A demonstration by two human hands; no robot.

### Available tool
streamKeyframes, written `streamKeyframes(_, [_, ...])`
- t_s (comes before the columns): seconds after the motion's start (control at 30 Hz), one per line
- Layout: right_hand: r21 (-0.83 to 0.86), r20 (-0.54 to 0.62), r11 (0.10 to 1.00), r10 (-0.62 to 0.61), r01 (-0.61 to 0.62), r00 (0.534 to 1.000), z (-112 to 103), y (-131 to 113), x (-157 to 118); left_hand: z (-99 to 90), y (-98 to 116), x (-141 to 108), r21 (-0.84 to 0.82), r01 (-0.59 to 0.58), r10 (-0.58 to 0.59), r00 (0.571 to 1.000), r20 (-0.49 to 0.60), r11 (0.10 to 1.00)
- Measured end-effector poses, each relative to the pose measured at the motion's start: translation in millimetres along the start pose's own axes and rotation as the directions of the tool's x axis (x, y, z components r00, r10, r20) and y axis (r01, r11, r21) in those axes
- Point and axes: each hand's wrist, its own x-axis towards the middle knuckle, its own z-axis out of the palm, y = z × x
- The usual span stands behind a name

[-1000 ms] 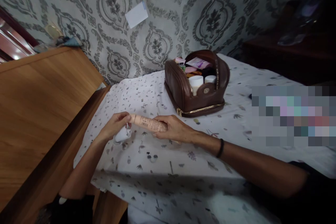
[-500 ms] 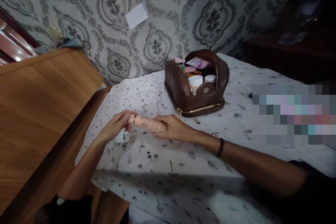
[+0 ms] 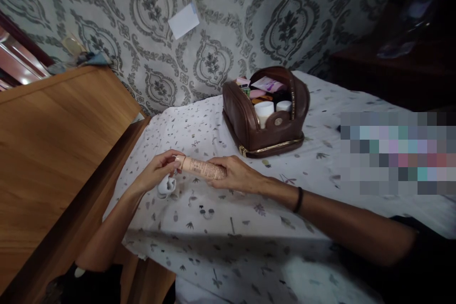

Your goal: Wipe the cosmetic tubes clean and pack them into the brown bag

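Note:
A peach-coloured tube (image 3: 201,168) with small print lies level between my hands above the patterned bed sheet (image 3: 221,213). My right hand (image 3: 238,175) is wrapped round its right end. The fingers of my left hand (image 3: 164,166) pinch the cap end at the left. Just below my left fingers is a small white object (image 3: 166,185), which looks like a crumpled cloth or wrapper; I cannot make out exactly what it is. Behind my right hand stands an open brown cosmetic bag (image 3: 249,128) holding white-lidded jars (image 3: 264,110) and pink packets (image 3: 269,84).
A wooden cabinet (image 3: 64,137) borders the bed on the left, with cloth on its top. The patterned wall (image 3: 213,19) rises behind, bearing a white card (image 3: 184,21). A dark nightstand (image 3: 384,76) with a clear bottle is at the back right. Part of the right side is pixelated.
My left fingers have shifted slightly around the cap end of the tube. My right hand keeps the same hold, and the bag has not moved on the bed.

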Motion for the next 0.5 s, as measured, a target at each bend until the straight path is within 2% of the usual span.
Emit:
streamKeyframes(0.13, [0.224, 0.074, 0.974, 0.029, -0.045, 0.997, 2.5, 7.5, 3.1, -3.1, 0.9, -1.3, -0.026, -0.014, 0.014, 1.0, 0.018, 1.0])
streamKeyframes(0.2, [0.281, 0.09, 0.957, 0.052, -0.075, 0.995, 2.3, 8.8, 4.4, -4.3, 0.0, -0.6, -0.039, -0.005, 0.006, 1.0, 0.02, 0.999])
streamKeyframes(0.37, [0.261, 0.054, 0.962, 0.073, -0.085, 0.996, 1.3, 6.6, 4.9, -2.6, -4.2, 3.6, -0.072, -0.03, 0.027, 0.999, -0.038, 0.997])
streamKeyframes(0.5, [0.258, 0.039, 0.964, 0.055, -0.063, 0.998, 2.7, 6.6, 4.5, 3.2, -7.5, 7.4, -0.007, -0.043, 0.042, 0.995, -0.091, 0.999])
